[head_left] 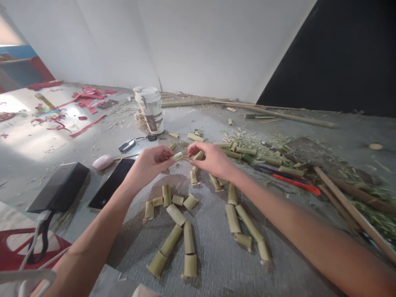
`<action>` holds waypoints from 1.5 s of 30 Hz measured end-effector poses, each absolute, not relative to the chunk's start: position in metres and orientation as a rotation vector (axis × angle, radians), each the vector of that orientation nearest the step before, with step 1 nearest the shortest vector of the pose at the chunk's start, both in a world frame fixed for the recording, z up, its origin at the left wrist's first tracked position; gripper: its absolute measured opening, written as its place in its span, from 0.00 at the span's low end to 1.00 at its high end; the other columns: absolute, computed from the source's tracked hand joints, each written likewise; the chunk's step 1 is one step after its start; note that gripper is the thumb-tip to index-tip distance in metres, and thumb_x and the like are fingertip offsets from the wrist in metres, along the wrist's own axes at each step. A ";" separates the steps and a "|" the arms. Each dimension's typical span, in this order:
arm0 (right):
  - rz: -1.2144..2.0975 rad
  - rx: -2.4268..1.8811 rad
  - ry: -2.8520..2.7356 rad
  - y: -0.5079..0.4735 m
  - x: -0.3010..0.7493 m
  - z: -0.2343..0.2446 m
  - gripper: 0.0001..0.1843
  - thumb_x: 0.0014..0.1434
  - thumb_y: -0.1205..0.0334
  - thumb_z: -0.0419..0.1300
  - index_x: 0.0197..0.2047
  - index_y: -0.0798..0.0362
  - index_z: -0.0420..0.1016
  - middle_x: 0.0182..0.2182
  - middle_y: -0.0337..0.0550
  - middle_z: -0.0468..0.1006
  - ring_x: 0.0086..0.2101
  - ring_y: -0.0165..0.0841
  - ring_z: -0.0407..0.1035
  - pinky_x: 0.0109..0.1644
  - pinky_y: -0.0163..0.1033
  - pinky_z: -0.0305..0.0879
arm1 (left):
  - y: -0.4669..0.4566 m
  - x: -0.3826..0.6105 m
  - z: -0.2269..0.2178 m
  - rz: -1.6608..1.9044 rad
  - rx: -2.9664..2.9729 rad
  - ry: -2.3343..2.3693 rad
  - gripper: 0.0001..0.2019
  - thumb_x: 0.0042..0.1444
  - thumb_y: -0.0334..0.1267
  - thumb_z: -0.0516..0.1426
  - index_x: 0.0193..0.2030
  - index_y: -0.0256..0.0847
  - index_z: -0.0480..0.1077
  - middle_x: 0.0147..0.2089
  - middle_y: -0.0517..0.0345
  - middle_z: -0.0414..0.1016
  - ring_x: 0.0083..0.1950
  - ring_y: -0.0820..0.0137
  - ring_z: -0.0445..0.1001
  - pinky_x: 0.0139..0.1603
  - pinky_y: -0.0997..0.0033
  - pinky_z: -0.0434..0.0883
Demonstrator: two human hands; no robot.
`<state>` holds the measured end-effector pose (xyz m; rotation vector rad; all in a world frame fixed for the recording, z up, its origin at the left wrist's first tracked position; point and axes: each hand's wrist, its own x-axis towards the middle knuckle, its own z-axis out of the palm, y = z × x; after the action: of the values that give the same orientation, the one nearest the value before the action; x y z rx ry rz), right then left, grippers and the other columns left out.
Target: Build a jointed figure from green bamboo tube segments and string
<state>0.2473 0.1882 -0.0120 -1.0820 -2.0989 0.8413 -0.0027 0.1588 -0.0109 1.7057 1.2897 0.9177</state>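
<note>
My left hand [153,161] pinches a short bamboo piece [177,156] at its left end, above the table. A thin reddish cord [186,157] runs from the piece's right end to my right hand [212,160], whose thumb and fingers are closed on it. Below my hands, cut bamboo tubes lie in a stick-figure shape, with a slanted body tube [176,215] and two legs. Farther right, a second group of bamboo tubes [232,218] lies in a similar jointed arrangement. Several more pieces lie partly hidden by my right hand.
A white bucket [150,109] stands behind. At left are a phone [113,183], a black box [58,187], a pink mouse-like object [103,162] and a car key [127,145]. Rightward lie an orange-black cutter [293,183], sticks [352,210], bamboo shavings and red scraps [89,97] far left.
</note>
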 end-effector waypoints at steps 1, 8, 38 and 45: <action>0.819 -1.074 -2.113 0.189 0.248 -0.012 0.07 0.61 0.69 0.67 0.41 0.48 0.80 0.42 0.42 0.87 0.44 0.39 0.81 0.47 0.45 0.73 | 0.159 -0.003 -0.011 0.910 1.711 1.293 0.13 0.58 0.46 0.68 0.44 0.40 0.78 0.37 0.56 0.81 0.35 0.68 0.79 0.36 0.69 0.74; 0.809 -1.070 -2.127 0.186 0.242 -0.012 0.06 0.62 0.70 0.66 0.37 0.49 0.83 0.36 0.40 0.86 0.39 0.36 0.80 0.47 0.44 0.72 | 0.157 -0.002 -0.010 0.842 1.777 1.270 0.12 0.60 0.46 0.67 0.43 0.40 0.79 0.37 0.56 0.82 0.36 0.68 0.78 0.37 0.70 0.72; 0.745 -0.943 -2.310 0.189 0.246 -0.009 0.16 0.60 0.71 0.65 0.50 0.47 0.80 0.49 0.42 0.86 0.50 0.38 0.78 0.54 0.45 0.70 | 0.156 0.003 -0.013 0.796 1.761 1.288 0.13 0.56 0.46 0.68 0.42 0.40 0.80 0.37 0.53 0.84 0.38 0.63 0.82 0.40 0.66 0.76; 0.636 -0.939 -2.371 0.185 0.234 -0.021 0.11 0.64 0.66 0.71 0.50 0.48 0.80 0.47 0.45 0.85 0.50 0.42 0.77 0.54 0.47 0.66 | 0.155 0.006 -0.014 0.805 1.683 1.198 0.12 0.54 0.40 0.69 0.44 0.41 0.78 0.38 0.55 0.83 0.42 0.63 0.83 0.45 0.66 0.77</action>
<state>0.2341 0.1848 -0.0214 -0.9394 -2.3707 0.6364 0.0056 0.1554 -0.0136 1.6831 1.1979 0.8055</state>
